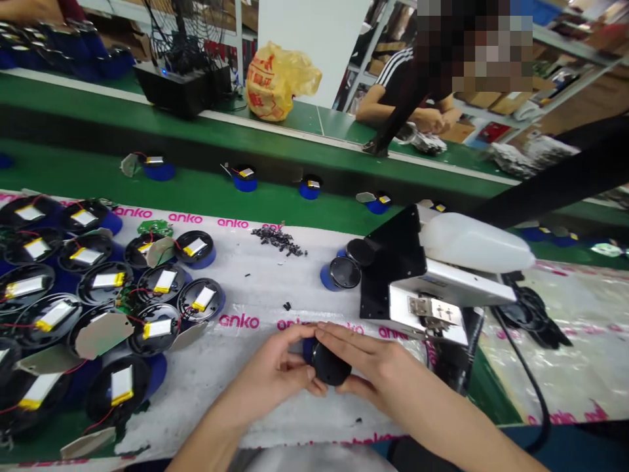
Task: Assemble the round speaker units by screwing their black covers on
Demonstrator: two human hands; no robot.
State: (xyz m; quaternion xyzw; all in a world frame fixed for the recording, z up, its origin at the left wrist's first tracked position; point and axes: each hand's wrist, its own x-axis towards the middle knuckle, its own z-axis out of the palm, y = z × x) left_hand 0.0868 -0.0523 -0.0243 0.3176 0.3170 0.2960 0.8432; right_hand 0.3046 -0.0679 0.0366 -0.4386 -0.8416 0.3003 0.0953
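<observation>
A round blue housing with a black cover [331, 364] is held low over the sheeted worktop, in front of me. My left hand [275, 370] is closed around its left side, and my right hand [376, 360] grips its right side with the fingers across the top edge. The fingers hide part of the blue wall. Just beyond, two similar black-topped blue housings [343, 273] stand beside a machine with a white plastic hopper [474, 242] and a metal front [427, 308].
Many open blue housings with white batteries [162, 280] and red wires crowd the left side. Small black pieces [279, 240] lie in a pile on the printed sheet [275, 288]. More housings [246, 178] sit along the green belt [196, 177]. Across it, a person [393, 92] leans on the bench.
</observation>
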